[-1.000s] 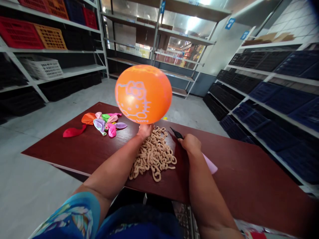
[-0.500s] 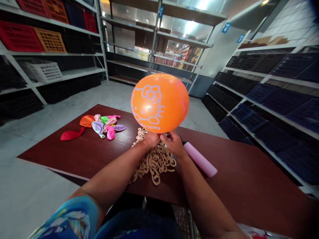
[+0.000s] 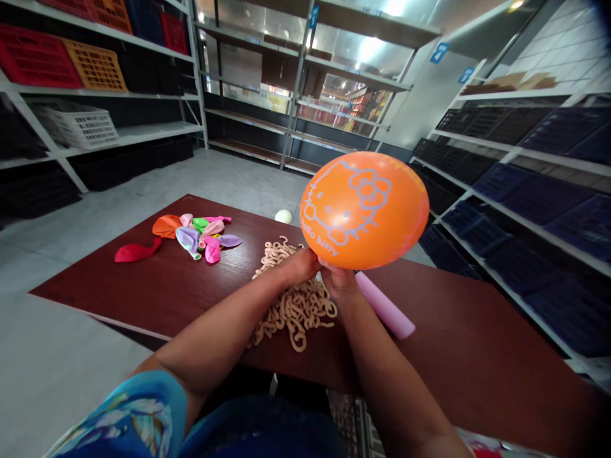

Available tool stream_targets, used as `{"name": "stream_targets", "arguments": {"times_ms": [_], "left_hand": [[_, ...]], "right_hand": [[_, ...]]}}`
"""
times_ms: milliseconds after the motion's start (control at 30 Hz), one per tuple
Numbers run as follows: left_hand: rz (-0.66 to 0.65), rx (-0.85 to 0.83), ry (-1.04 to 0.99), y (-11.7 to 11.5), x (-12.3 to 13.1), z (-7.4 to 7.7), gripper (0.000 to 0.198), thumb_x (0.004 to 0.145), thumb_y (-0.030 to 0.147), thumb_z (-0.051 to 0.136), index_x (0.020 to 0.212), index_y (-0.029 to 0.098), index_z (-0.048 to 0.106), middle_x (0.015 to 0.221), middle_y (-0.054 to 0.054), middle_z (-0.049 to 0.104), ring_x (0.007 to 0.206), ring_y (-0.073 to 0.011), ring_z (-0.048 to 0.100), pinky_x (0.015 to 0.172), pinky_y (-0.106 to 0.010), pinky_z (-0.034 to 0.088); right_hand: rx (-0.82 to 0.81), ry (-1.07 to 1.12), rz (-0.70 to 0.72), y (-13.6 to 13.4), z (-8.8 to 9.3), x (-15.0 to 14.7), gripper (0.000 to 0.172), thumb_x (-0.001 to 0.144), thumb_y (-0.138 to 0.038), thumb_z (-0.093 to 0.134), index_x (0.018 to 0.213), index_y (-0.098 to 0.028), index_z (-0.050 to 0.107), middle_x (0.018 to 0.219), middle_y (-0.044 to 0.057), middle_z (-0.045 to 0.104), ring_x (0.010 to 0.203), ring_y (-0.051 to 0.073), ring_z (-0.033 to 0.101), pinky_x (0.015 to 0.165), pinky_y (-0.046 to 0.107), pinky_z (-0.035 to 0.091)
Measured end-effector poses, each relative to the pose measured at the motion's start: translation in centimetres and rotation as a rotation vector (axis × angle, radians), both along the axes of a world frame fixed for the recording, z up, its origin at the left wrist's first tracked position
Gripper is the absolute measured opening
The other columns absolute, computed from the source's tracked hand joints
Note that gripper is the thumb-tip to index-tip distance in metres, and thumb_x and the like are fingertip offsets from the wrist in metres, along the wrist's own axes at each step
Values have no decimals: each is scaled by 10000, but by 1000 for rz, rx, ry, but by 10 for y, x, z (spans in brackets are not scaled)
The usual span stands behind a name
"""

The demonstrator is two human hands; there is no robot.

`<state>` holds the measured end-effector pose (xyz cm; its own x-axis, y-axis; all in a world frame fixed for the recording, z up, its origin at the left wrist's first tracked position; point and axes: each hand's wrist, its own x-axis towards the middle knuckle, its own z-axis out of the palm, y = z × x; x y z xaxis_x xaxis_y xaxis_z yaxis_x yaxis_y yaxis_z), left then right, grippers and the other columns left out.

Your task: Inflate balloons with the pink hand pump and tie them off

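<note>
An inflated orange balloon [image 3: 365,210] with a white cartoon-cat print leans to the right above the dark red table [image 3: 167,292]. My left hand [image 3: 300,264] and my right hand [image 3: 340,281] meet at its neck, both with fingers closed on it. Under the hands lies a heap of beige ring-shaped clips [image 3: 293,305]. A pink hand pump [image 3: 384,305] lies on the table just right of my right hand.
Several flat, uninflated balloons [image 3: 191,235] in mixed colours lie at the table's far left. A small pale ball [image 3: 283,216] rests on the floor beyond the table. Shelving with crates lines the left, back and right sides.
My right hand let go of the pump and joined the left at the balloon's neck. The balloon swung from the left to the right.
</note>
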<state>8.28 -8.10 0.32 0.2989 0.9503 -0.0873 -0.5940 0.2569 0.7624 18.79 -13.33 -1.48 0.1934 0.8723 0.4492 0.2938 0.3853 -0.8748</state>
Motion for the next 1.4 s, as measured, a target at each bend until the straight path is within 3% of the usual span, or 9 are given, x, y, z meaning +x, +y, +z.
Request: {"name": "stream_targets", "arguments": {"times_ms": [167,300,367,633,767,967,1167,1300,1400], "left_hand": [[-545,244,230,-1,-11,15,224,724,28,566,543,151,522,470,9,467,452,-96,438,546,-202,372],[-720,709,437,-1,-16,21,131,774,224,584,679,140,551,503,41,457,435,-65,399,492,-197,332],[-735,813,456,-2,-15,19,222,817,339,515,724,139,538,540,41,456,428,-56,392,459,-196,322],[-800,466,164,-10,-11,14,276,824,371,480,699,126,500,553,36,399,430,-42,383,402,-170,279],[-754,245,82,1,-13,13,198,776,263,542,650,119,493,525,26,419,389,-32,365,348,-149,197],[-471,-5,-309,25,-26,23,215,829,222,453,633,133,458,533,26,412,403,-28,378,362,-138,255],[-209,-113,-363,34,-34,28,183,858,236,436,713,143,498,563,29,435,417,-25,395,374,-129,281],[-129,-163,-343,40,-32,20,206,855,261,448,687,147,481,558,33,424,407,-24,383,377,-132,286],[-125,-162,-375,45,-31,14,215,853,258,450,669,149,467,555,32,420,399,-27,371,370,-139,276]], "right_hand": [[-58,397,184,-3,10,-2,296,712,-475,577,886,-238,608,1006,17,630,922,184,573,714,317,522],[-90,639,268,-7,10,2,174,654,-388,674,739,-246,618,1026,-30,623,624,84,552,514,225,522],[-107,712,303,-7,9,4,172,650,-395,682,721,-251,619,1016,-48,625,521,50,499,457,205,511],[-140,796,382,-9,10,1,164,680,-380,660,800,-283,603,1045,-85,596,531,52,515,452,248,528],[-102,633,355,-7,12,-5,212,728,-371,614,913,-274,578,926,-42,607,603,84,543,572,282,534],[-125,-38,208,-16,18,-4,150,744,-320,618,866,-232,625,896,11,625,840,154,569,817,343,454],[-172,-558,602,-22,24,-6,200,687,-317,684,869,-234,676,894,17,597,878,150,541,858,334,409],[-182,-558,644,-19,20,-6,105,722,-288,654,808,-236,685,852,13,592,849,136,541,842,330,407],[-142,-244,545,-21,21,1,61,716,-257,658,769,-228,666,845,9,597,835,132,552,821,329,424]]}}
